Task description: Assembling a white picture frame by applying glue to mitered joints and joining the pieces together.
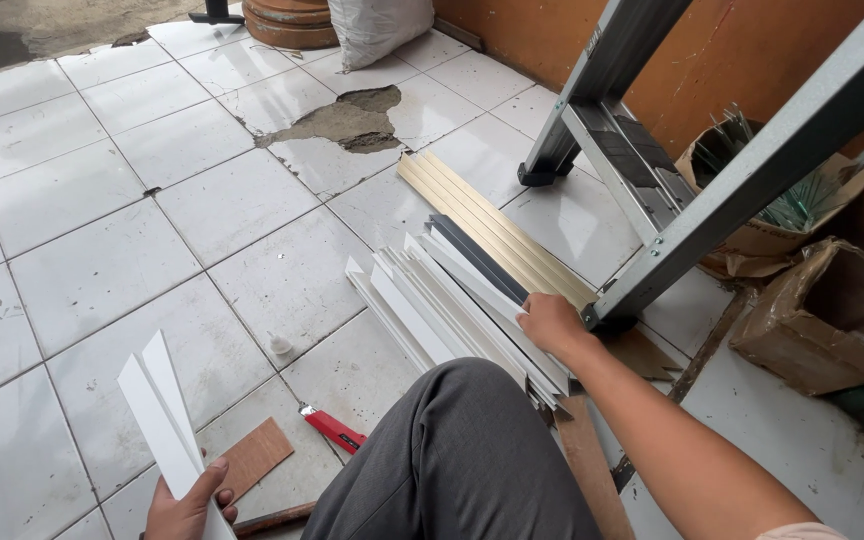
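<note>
The white strips point(442, 300) lie fanned in a loose stack on the tiled floor point(102, 250), their pointed ends spread toward the open tiles. The right hand point(550, 322) rests on the near edge of the stack, fingers curled down onto the top strips. Just beyond the stack lie gold strips point(482, 225), with a dark strip point(477, 258) between them and the white ones. The ladder point(652, 180) stands right against that side, one foot just beside the right hand, so room is tight there. The left hand point(187, 505) is clamped on two white strips point(162, 410) held up over the floor, well apart from the stack. Near it lie a red-handled tool point(334, 428) and a brown board piece point(252, 455). The person's grey-trousered knee point(452, 450) sits between the hands. To the left the tiles lie open, with a broken patch point(352, 120) farther off.
</note>
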